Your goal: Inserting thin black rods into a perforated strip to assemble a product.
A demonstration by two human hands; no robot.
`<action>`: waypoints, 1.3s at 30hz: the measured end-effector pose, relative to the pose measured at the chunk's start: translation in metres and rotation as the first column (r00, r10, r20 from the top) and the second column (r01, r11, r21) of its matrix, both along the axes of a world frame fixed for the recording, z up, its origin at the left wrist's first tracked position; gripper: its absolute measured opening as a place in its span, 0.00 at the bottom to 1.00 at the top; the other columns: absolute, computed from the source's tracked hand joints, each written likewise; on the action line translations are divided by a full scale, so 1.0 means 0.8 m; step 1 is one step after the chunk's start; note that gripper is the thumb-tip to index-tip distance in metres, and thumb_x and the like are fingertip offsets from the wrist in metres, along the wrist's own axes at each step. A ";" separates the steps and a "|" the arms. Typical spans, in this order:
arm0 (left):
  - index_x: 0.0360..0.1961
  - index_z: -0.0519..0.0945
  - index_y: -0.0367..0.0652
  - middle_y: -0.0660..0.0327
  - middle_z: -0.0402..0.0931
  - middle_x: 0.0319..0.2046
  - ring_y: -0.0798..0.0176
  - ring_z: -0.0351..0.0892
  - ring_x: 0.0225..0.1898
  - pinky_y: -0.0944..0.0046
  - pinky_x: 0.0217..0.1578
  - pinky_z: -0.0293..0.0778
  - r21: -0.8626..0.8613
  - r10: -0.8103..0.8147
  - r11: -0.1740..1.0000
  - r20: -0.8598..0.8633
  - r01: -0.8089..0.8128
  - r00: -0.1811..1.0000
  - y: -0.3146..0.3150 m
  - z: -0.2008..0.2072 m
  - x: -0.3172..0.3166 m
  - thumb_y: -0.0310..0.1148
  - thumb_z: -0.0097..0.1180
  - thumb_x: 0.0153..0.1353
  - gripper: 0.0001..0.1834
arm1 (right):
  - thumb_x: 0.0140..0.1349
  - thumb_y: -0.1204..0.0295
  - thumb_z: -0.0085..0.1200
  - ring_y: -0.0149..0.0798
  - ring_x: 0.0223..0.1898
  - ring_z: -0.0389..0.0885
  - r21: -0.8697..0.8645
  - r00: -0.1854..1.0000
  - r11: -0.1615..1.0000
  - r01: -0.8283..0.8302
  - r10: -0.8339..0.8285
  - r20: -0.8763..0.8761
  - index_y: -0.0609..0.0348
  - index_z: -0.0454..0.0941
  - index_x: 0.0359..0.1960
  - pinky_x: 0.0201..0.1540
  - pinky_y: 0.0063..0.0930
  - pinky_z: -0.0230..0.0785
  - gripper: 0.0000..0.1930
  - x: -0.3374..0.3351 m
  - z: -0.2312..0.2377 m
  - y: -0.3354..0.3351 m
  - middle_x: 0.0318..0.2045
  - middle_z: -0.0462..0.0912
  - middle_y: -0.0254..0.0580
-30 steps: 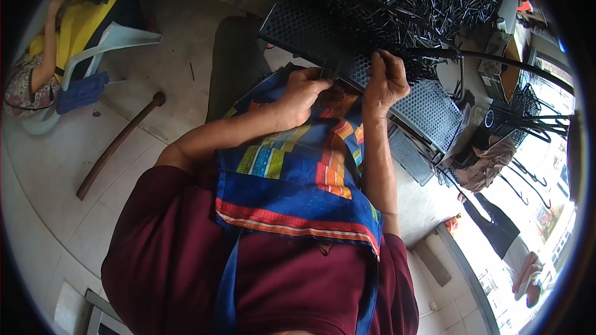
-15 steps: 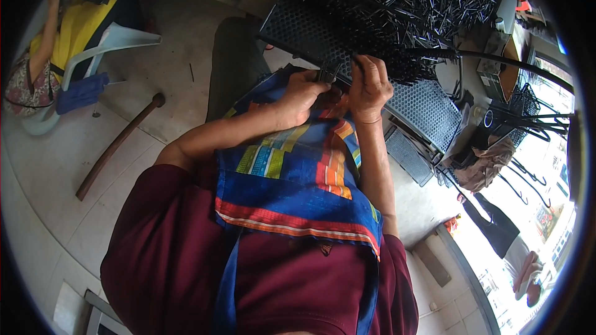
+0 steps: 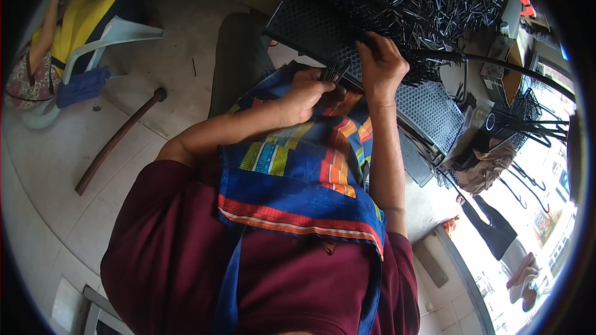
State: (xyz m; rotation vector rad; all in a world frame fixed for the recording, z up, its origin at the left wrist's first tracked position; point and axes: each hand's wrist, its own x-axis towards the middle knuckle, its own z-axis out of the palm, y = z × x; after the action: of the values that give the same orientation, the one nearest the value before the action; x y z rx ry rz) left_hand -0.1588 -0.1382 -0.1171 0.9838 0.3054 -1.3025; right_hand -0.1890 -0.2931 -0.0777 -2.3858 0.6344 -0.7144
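Rods point(image 3: 336, 72) in closed left grip point(image 3: 302, 95)

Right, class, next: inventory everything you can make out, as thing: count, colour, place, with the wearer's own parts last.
Loose strips: uncountable, black, heaped top centre-right
Perforated tray: one, dark grey, below the heap
Held strips: several, dark, in left hand
Wooden-handled tool: one, brown, floor at left
Plastic chair: one, pale, upper left
Yellow cloth: one, yellow, by chair
Co-worker: one, patterned top, far left
Open box: one, brown, right
Crumpled brown item: one, brown, below box
Distant person: one, dark and light clothes, lower right
Apron: one, multicoloured, on wearer
Shirt: one, maroon, under apron
Left hand: one, bare, before tray
Right hand: one, bare, over tray
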 end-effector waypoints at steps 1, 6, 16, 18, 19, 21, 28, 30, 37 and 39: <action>0.42 0.76 0.39 0.54 0.81 0.36 0.59 0.81 0.38 0.61 0.39 0.78 -0.011 0.005 1.000 -0.005 -0.005 1.000 0.000 0.000 0.000 0.23 0.50 0.60 0.09 | 0.49 0.77 0.63 0.38 0.24 0.81 0.061 0.998 0.998 0.001 -0.004 0.058 0.59 0.83 0.32 0.29 0.25 0.71 0.07 0.000 -0.001 -0.001 0.25 0.80 0.42; 0.42 0.76 0.39 0.54 0.81 0.35 0.59 0.81 0.38 0.61 0.39 0.78 0.001 0.050 0.999 0.013 -0.050 0.999 0.000 -0.003 0.001 0.23 0.51 0.60 0.09 | 0.49 0.78 0.62 0.39 0.24 0.81 -0.004 1.000 1.000 -0.024 0.024 0.006 0.60 0.83 0.33 0.29 0.25 0.71 0.08 0.003 -0.005 -0.002 0.25 0.80 0.43; 0.41 0.76 0.39 0.55 0.80 0.35 0.59 0.81 0.37 0.62 0.39 0.76 -0.038 0.089 0.995 -0.040 -0.091 0.995 -0.001 -0.003 0.000 0.22 0.51 0.60 0.08 | 0.52 0.77 0.57 0.45 0.28 0.80 -0.080 0.994 0.992 -0.100 0.097 -0.044 0.52 0.83 0.34 0.29 0.34 0.73 0.08 -0.002 -0.005 0.003 0.30 0.78 0.38; 0.41 0.76 0.38 0.55 0.80 0.35 0.59 0.80 0.37 0.62 0.39 0.76 -0.056 0.088 0.994 -0.055 -0.091 0.995 0.000 -0.006 0.000 0.22 0.51 0.60 0.08 | 0.52 0.78 0.58 0.43 0.29 0.81 -0.076 0.997 0.995 -0.072 0.069 -0.037 0.54 0.83 0.34 0.31 0.31 0.73 0.08 -0.006 -0.004 0.008 0.30 0.79 0.39; 0.41 0.76 0.38 0.54 0.79 0.35 0.59 0.80 0.37 0.61 0.39 0.76 -0.072 0.091 0.993 -0.049 -0.094 0.995 0.000 -0.008 0.001 0.21 0.50 0.60 0.08 | 0.52 0.80 0.58 0.41 0.29 0.81 -0.071 0.999 0.997 -0.042 0.040 -0.031 0.56 0.83 0.35 0.32 0.28 0.72 0.08 -0.009 -0.006 0.010 0.30 0.79 0.40; 0.41 0.76 0.38 0.54 0.79 0.35 0.59 0.80 0.37 0.61 0.39 0.76 -0.088 0.092 0.992 -0.044 -0.095 0.995 -0.001 -0.009 0.000 0.21 0.50 0.60 0.08 | 0.53 0.80 0.58 0.40 0.29 0.81 -0.077 1.000 0.997 -0.020 0.020 0.005 0.56 0.83 0.34 0.32 0.28 0.72 0.08 -0.012 -0.014 0.011 0.30 0.79 0.40; 0.42 0.76 0.35 0.53 0.79 0.35 0.58 0.81 0.37 0.60 0.40 0.78 -0.092 0.118 0.988 -0.054 -0.123 0.992 -0.001 -0.001 0.003 0.19 0.50 0.59 0.09 | 0.53 0.76 0.59 0.33 0.26 0.80 -0.070 0.997 0.994 0.078 -0.077 0.014 0.58 0.83 0.33 0.30 0.24 0.71 0.06 -0.022 -0.007 0.012 0.26 0.81 0.39; 0.42 0.77 0.35 0.53 0.80 0.36 0.58 0.81 0.37 0.60 0.40 0.78 -0.117 0.116 0.986 -0.050 -0.122 0.992 0.000 0.003 0.005 0.19 0.50 0.59 0.10 | 0.53 0.76 0.59 0.30 0.25 0.79 0.139 0.992 0.988 0.071 -0.056 -0.112 0.61 0.83 0.33 0.30 0.24 0.70 0.06 -0.035 -0.006 0.007 0.23 0.80 0.37; 0.43 0.78 0.36 0.53 0.81 0.36 0.60 0.83 0.33 0.62 0.35 0.81 -0.237 -0.072 0.970 -0.099 0.047 0.992 -0.007 0.013 0.003 0.26 0.54 0.62 0.10 | 0.56 0.76 0.59 0.22 0.17 0.68 0.911 0.991 0.399 0.102 0.040 -0.128 0.64 0.81 0.29 0.20 0.16 0.56 0.04 -0.066 -0.016 -0.003 0.17 0.76 0.31; 0.44 0.78 0.37 0.54 0.81 0.36 0.60 0.83 0.32 0.62 0.34 0.80 -0.270 -0.047 0.963 -0.101 0.018 0.994 -0.008 0.009 0.003 0.27 0.54 0.62 0.10 | 0.56 0.76 0.58 0.21 0.16 0.67 0.935 0.996 0.345 0.075 0.018 -0.087 0.63 0.81 0.29 0.19 0.14 0.54 0.03 -0.066 -0.012 -0.003 0.17 0.76 0.30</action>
State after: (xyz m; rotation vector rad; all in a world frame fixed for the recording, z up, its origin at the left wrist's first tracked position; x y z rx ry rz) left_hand -0.1568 -0.1445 -0.1103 0.6931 0.1877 -1.3887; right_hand -0.2420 -0.2953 -0.0871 -1.2684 0.8239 -0.1137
